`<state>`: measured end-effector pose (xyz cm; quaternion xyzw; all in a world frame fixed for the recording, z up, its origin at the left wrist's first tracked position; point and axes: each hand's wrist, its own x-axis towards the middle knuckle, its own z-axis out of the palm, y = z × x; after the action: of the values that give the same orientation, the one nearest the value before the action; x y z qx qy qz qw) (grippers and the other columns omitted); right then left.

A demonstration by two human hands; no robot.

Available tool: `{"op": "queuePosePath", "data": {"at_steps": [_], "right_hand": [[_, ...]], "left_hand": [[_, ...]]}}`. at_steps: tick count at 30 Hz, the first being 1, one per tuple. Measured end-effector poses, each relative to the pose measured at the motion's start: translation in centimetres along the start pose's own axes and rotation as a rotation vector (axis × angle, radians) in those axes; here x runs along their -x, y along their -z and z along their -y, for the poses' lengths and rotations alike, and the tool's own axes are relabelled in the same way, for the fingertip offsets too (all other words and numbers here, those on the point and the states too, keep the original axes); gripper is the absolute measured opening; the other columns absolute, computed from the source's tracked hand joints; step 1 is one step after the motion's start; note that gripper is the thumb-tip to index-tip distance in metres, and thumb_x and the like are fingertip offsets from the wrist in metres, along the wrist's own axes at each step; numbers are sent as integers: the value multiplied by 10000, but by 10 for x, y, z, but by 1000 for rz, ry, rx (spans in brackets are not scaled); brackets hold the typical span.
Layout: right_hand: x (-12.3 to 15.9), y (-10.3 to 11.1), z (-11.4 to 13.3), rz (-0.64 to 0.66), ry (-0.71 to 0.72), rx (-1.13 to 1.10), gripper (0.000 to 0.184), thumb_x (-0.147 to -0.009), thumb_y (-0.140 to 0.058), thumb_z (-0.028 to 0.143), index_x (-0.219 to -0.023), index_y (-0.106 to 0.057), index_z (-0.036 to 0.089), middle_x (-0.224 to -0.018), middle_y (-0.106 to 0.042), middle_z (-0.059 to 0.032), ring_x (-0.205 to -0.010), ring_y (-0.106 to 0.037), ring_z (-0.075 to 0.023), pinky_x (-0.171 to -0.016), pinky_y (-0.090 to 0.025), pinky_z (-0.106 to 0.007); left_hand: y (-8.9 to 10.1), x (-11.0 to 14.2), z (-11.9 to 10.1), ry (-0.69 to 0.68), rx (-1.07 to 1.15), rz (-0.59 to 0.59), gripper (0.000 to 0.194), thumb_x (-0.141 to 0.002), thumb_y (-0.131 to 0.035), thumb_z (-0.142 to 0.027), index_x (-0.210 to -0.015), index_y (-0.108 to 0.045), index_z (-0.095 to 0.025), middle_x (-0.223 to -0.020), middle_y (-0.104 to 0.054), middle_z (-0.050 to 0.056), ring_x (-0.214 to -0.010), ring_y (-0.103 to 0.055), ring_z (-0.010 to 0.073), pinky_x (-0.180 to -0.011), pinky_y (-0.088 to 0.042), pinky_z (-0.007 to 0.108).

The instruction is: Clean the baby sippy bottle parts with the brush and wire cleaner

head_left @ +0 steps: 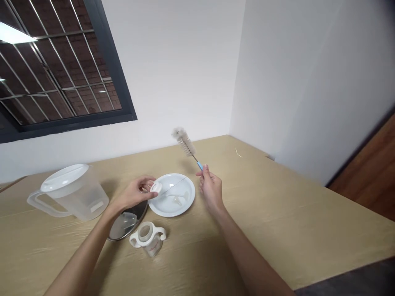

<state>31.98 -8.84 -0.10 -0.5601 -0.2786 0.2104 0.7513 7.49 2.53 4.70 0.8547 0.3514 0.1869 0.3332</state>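
In my left hand (134,194), thumb and fingers pinch a white bottle collar (156,188) over the left rim of a white plate (171,214). My right hand (212,190) grips the blue handle of a bottle brush (185,143), its pale bristles pointing up and away from me. A thin straight line, perhaps a wire, runs across the plate between the hands; where it ends I cannot make out. Small translucent pieces (177,200) lie on the plate. Nearer me stands an uncapped baby bottle (153,246) with two white handles.
Left of my left forearm is a translucent lidded pitcher (82,201). A round metal tray (117,235), partly hidden by that arm, carries a clear plastic cover (128,220). A thin pale strip (238,153) lies toward the back right of the table (277,213), by the wall.
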Motion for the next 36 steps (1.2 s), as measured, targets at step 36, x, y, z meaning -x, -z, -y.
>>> {"op": "queuePosePath", "data": {"at_steps": [36], "right_hand": [[28,-12,-2,525,-130,147,592,-826,-605,733,-1020,-647,175,-646,-440,47,-503,-302,-71,-456,-227,-214]], "left_hand": [[3,71,91,100,966,-445,622,-655,-905,-258,-1199,-610,-202,-1112,-715,69,-1008,-678,196,-900,-526,284]]}}
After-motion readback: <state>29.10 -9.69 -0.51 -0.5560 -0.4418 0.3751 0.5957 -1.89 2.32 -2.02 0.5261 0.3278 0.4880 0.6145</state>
